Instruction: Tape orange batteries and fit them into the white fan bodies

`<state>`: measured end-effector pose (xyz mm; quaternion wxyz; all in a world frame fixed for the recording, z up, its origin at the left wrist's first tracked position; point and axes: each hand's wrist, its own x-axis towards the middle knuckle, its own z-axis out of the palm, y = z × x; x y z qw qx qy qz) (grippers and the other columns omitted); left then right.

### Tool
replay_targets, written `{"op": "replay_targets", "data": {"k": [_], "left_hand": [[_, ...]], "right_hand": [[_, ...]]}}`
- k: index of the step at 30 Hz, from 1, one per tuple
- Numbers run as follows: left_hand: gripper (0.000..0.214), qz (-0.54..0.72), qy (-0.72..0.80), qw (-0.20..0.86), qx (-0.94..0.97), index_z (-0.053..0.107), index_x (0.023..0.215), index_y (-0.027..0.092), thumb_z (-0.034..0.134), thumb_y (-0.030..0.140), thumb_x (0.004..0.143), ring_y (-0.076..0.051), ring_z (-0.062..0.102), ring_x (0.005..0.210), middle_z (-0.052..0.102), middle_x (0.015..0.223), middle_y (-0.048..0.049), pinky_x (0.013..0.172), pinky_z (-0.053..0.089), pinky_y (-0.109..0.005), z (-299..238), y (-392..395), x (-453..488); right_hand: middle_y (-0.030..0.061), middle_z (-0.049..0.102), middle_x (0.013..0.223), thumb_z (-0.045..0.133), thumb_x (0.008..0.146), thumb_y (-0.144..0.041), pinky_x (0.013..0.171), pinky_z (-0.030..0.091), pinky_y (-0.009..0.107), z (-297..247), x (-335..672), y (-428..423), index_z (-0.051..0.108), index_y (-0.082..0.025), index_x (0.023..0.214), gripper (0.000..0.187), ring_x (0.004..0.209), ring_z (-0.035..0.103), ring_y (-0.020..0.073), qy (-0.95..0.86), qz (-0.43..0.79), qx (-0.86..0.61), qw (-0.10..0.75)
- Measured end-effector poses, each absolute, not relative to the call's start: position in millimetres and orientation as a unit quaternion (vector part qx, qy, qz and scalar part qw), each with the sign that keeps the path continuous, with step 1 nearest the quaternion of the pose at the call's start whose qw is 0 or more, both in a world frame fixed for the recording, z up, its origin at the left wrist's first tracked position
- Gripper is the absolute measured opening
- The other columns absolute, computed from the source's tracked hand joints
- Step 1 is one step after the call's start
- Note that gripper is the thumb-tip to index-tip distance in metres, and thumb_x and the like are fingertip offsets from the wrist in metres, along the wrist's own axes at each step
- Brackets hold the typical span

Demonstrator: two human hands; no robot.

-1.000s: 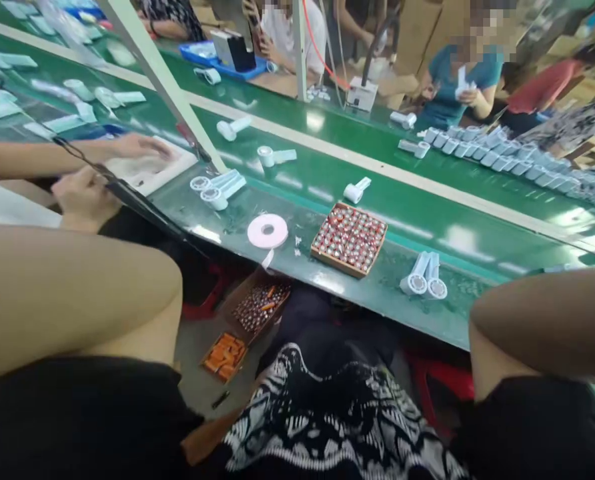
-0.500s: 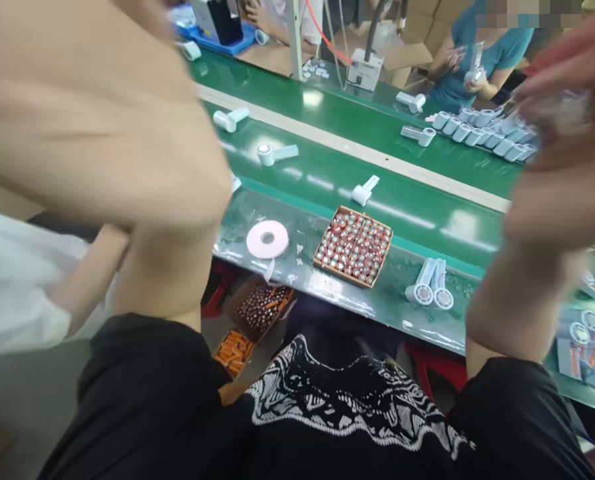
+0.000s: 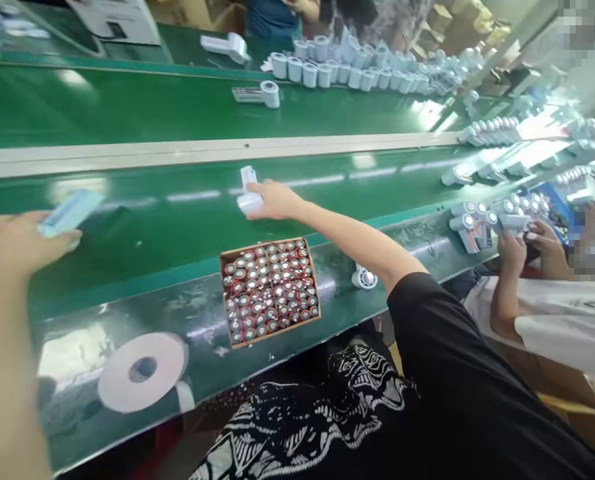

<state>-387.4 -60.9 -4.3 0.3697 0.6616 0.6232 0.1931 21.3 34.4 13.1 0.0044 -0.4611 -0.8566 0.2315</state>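
My right hand (image 3: 275, 201) reaches over the green conveyor belt, its fingertips pinching a white moulded plastic part (image 3: 250, 202) with a short upright stem. At the left edge, my left hand (image 3: 22, 243) grips a flat pale blue plastic piece (image 3: 70, 212) that sticks out past the fingers. Below my right forearm, a cardboard tray (image 3: 267, 290) is packed with cylindrical cells ringed in red. A small round white part (image 3: 364, 277) lies close to my right elbow.
A white tape roll (image 3: 142, 372) lies on the near bench. A pale divider strip (image 3: 202, 152) separates the green belts. Several white cylindrical parts (image 3: 337, 70) stand in rows beyond it. At right, a co-worker's hands (image 3: 527, 250) work beside more white parts.
The view has swung, moving the tray and tape roll lower left. My right hand has stretched out over the belt, and my left hand has come in from the left with the blue piece.
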Motion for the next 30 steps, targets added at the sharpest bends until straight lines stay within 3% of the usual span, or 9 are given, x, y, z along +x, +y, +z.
{"op": "replay_targets", "data": {"k": [4, 6, 8, 11, 13, 20, 25, 28, 30], "left_hand": [[0.084, 0.303, 0.789, 0.154, 0.512, 0.047, 0.141, 0.039, 0.063, 0.074, 0.066, -0.048, 0.058, 0.131, 0.073, 0.112, -0.0022, 0.09, 0.052, -0.072, 13, -82, -295], [0.082, 0.331, 0.762, 0.247, 0.498, 0.048, 0.135, 0.036, 0.066, 0.077, 0.066, -0.038, 0.065, 0.122, 0.068, 0.127, -0.0005, 0.091, 0.057, -0.06, 20, -95, -234], [0.077, 0.34, 0.685, 0.392, 0.511, 0.049, 0.13, 0.033, 0.071, 0.072, 0.067, -0.031, 0.067, 0.116, 0.065, 0.135, -0.0018, 0.089, 0.06, -0.049, 28, -107, -172], [0.071, 0.268, 0.534, 0.57, 0.564, 0.053, 0.135, 0.027, 0.073, 0.059, 0.074, -0.03, 0.067, 0.116, 0.067, 0.135, -0.0078, 0.094, 0.06, -0.043, 41, -122, -88], [0.071, 0.203, 0.464, 0.591, 0.628, 0.056, 0.139, 0.024, 0.072, 0.055, 0.076, -0.03, 0.068, 0.115, 0.068, 0.132, -0.0097, 0.098, 0.058, -0.044, 44, -129, -43], [0.056, -0.002, 0.556, 0.208, 0.805, 0.067, 0.132, 0.018, 0.066, 0.055, 0.091, -0.035, 0.07, 0.111, 0.065, 0.133, -0.018, 0.093, 0.059, -0.045, 19, -139, 37], [0.058, -0.089, 0.554, 0.193, 0.805, 0.076, 0.113, 0.02, 0.07, 0.072, 0.089, -0.037, 0.075, 0.105, 0.077, 0.11, -0.0171, 0.081, 0.059, -0.04, 20, -155, 56], [0.06, -0.035, 0.524, 0.213, 0.824, 0.072, 0.131, 0.028, 0.071, 0.073, 0.09, -0.031, 0.073, 0.115, 0.078, 0.121, -0.0091, 0.089, 0.058, -0.036, 26, -152, 38], [0.06, 0.044, 0.512, 0.211, 0.831, 0.065, 0.143, 0.032, 0.062, 0.07, 0.098, -0.028, 0.07, 0.123, 0.076, 0.132, -0.0058, 0.097, 0.057, -0.035, 30, -143, 0]], "right_hand": [[0.0094, 0.071, 0.128, 0.082, 0.085, -0.064, 0.102, 0.05, 0.037, 63, 157, -6, 0.061, -0.015, 0.141, 0.078, 0.114, 0.066, 0.0268, -0.853, 0.164, -0.489, 0.08], [0.0077, 0.075, 0.099, 0.068, 0.095, -0.065, 0.086, 0.051, 0.036, 74, 237, -41, 0.07, -0.016, 0.12, 0.055, 0.092, 0.069, 0.027, -0.815, 0.152, -0.557, 0.052], [0.0071, 0.072, 0.086, 0.059, 0.099, -0.064, 0.077, 0.048, 0.036, 71, 308, -76, 0.07, -0.018, 0.115, 0.05, 0.081, 0.067, 0.0273, -0.771, 0.124, -0.624, 0.04], [0.0106, 0.071, 0.101, 0.073, 0.089, -0.057, 0.078, 0.051, 0.037, 46, 378, -120, 0.068, -0.018, 0.125, 0.054, 0.087, 0.068, 0.0293, -0.765, 0.08, -0.639, 0.018], [0.0122, 0.067, 0.112, 0.078, 0.085, -0.048, 0.082, 0.054, 0.038, 25, 398, -139, 0.069, -0.02, 0.126, 0.05, 0.09, 0.067, 0.0287, -0.785, 0.077, -0.614, 0.017], [0.0117, 0.06, 0.123, 0.076, 0.086, -0.041, 0.092, 0.058, 0.04, -19, 380, -157, 0.069, -0.026, 0.126, 0.043, 0.1, 0.065, 0.0291, -0.788, 0.184, -0.576, 0.114], [0.0135, 0.06, 0.126, 0.077, 0.081, -0.058, 0.096, 0.06, 0.046, -32, 368, -147, 0.067, -0.028, 0.129, 0.058, 0.109, 0.066, 0.0351, -0.81, 0.219, -0.525, 0.144], [0.0158, 0.057, 0.132, 0.074, 0.073, -0.073, 0.104, 0.059, 0.058, -66, 388, -142, 0.058, -0.029, 0.144, 0.085, 0.124, 0.063, 0.0441, -0.795, 0.216, -0.536, 0.183], [0.016, 0.054, 0.136, 0.067, 0.08, -0.072, 0.099, 0.061, 0.064, -94, 408, -142, 0.047, -0.036, 0.157, 0.087, 0.131, 0.06, 0.0476, -0.775, 0.21, -0.55, 0.23]]}}
